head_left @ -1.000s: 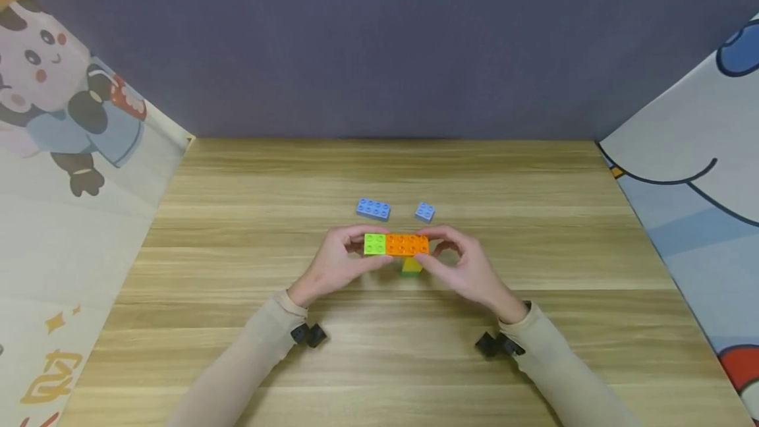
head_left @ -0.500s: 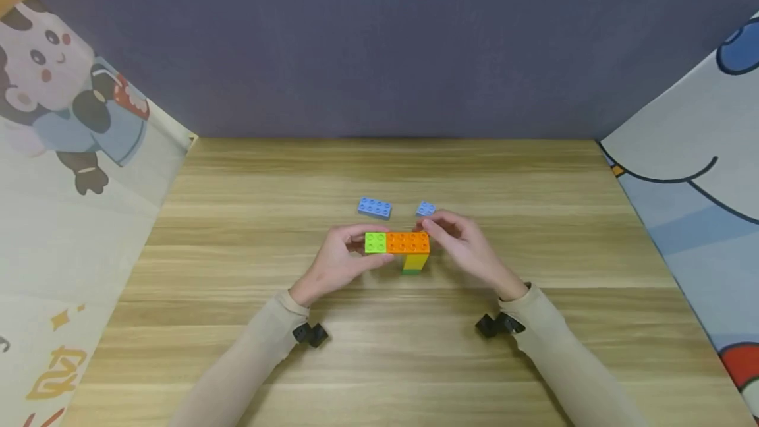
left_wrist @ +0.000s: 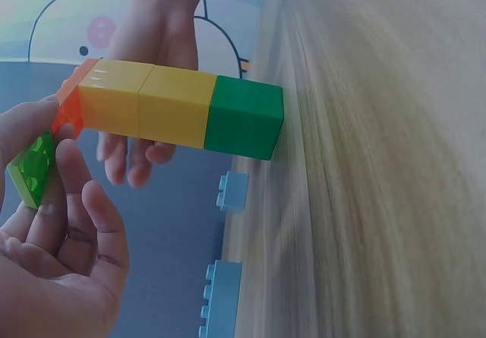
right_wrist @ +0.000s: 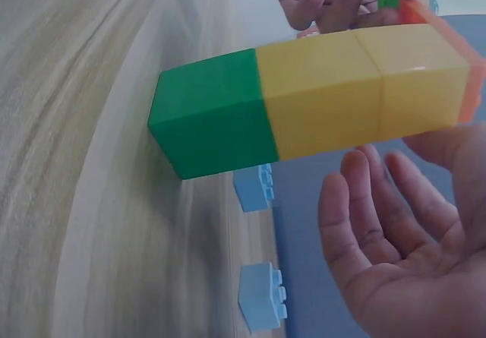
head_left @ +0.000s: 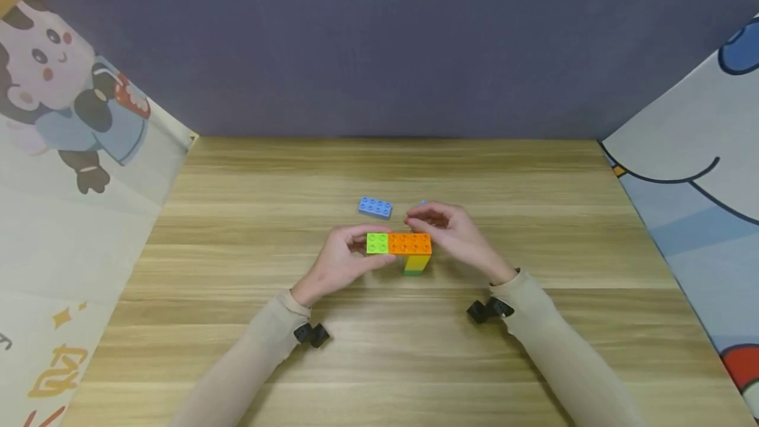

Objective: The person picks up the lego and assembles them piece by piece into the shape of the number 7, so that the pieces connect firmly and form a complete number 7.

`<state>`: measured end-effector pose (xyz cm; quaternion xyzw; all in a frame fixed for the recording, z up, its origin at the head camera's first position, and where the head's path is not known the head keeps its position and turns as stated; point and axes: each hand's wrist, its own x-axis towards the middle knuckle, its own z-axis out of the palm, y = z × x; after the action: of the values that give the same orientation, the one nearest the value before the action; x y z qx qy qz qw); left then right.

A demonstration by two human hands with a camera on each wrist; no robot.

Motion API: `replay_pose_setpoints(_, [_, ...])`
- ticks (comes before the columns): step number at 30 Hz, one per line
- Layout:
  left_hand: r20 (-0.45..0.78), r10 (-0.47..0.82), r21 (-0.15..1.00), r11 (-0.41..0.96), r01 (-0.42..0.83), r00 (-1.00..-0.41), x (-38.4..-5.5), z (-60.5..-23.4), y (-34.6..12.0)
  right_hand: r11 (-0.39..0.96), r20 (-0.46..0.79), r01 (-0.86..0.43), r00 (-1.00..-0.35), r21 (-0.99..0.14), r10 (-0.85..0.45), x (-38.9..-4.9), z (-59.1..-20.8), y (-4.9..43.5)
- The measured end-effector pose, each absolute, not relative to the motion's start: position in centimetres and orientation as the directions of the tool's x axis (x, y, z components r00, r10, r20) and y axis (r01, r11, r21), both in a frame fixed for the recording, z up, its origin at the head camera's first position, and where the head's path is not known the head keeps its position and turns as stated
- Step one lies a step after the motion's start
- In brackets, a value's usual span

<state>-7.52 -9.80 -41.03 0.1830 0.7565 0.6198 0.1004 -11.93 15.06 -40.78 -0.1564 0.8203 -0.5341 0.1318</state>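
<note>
My left hand pinches a lime green toy brick between thumb and fingers. In line with it on the right is a longer orange brick, studs up. The orange brick's right end tops an upright column of two yellow bricks over a green brick, which stands at the table surface. The lime end juts out to the left beyond the column. My right hand is just behind the orange brick's right end, its fingers loosely bent and holding nothing in the right wrist view.
A long blue brick lies on the wooden table behind the column. To its right sits a smaller blue brick, mostly covered by my right hand in the head view. A dark wall rises along the table's far edge.
My right hand has let go of the orange brick's right end and moved back behind it, now covering most of the small blue brick. The left hand keeps its pinch almost unmoved.
</note>
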Motion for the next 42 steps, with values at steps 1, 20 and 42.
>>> replay_pose_setpoints(1, [0.072, 0.398, 0.974, 0.167, 0.15, -0.914, -7.5, -41.0, -9.8, 0.38, -0.054, -0.11, -0.917, -0.919, -0.395, -12.1, -40.9, 14.9])
replay_pose_setpoints(20, [0.077, 0.385, 0.978, 0.152, 0.146, -0.92, -7.1, -41.0, -9.7, 0.45, 0.013, -0.201, -0.922, -0.87, -0.386, -14.5, -43.0, 12.6])
replay_pose_setpoints(42, [0.095, 0.409, 0.979, 0.128, 0.16, -0.908, -7.2, -40.9, -9.6, 0.588, 0.055, -0.299, -0.917, -0.752, -0.395, -16.3, -44.1, 10.9])
